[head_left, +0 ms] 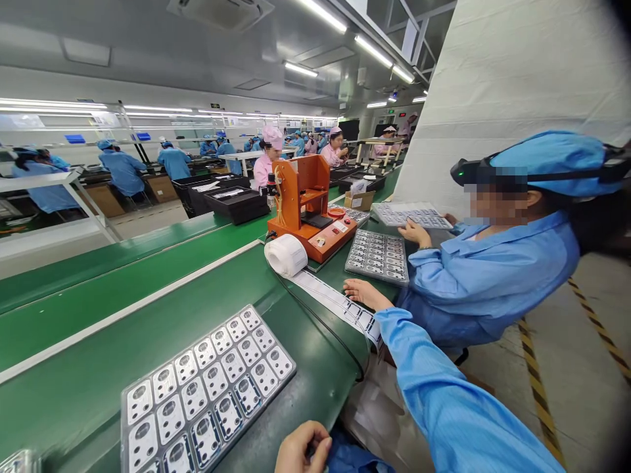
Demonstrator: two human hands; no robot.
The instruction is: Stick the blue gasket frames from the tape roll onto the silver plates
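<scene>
My right hand [367, 293] reaches over a white label strip [330, 297], its fingers stretched out with the tips just past the strip's far edge. Nothing shows in that hand. The strip runs from a label roll [286, 255] and carries dark-outlined labels at its near end. My left hand [303, 448] is low at the table's near edge, thumb and fingers curled together; anything between them is hidden. To its left, a clear tray [270, 328] lies on the green table, filled with rows of white plates with round holes. Several plates on its near side show dark edges.
An orange press [315, 220] stands behind the roll. Beside it lies another filled tray [377, 255]. A co-worker [493, 256] at right holds a further tray [410, 215]. A black cable [328, 328] crosses the green table [197, 295]. Black bins [236, 203] stand beyond.
</scene>
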